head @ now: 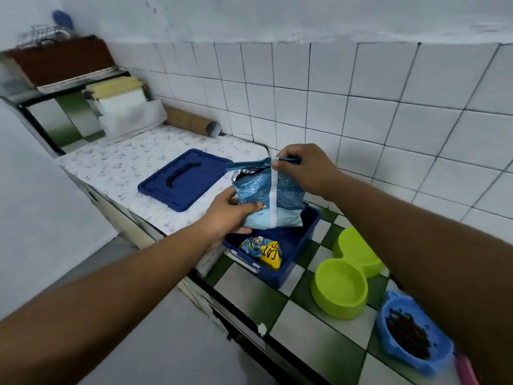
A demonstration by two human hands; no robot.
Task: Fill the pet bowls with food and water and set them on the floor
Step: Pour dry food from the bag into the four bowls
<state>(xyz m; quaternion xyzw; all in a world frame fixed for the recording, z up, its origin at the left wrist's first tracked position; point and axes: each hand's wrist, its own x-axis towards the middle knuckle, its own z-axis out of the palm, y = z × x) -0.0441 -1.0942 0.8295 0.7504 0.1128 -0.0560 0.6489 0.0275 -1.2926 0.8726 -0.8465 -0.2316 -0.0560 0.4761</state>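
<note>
A light-blue pet food bag (280, 198) is held above a dark blue storage box (294, 254). My left hand (227, 212) grips the bag's lower left side. My right hand (305, 168) pinches the folded top edge of the bag. Its top looks partly open, showing silver lining. A lime-green double bowl (349, 270) stands empty on the checked counter to the right. Near the bottom right sits a blue bowl (413, 334) with brown kibble in it, partly behind my right forearm.
The box's blue lid (183, 179) lies on the marble-patterned counter (116, 165) to the left. A yellow and blue packet (266, 251) lies in the box. A cardboard tube (191, 120) rests along the tiled wall. A pink object (466, 370) shows at the bottom right.
</note>
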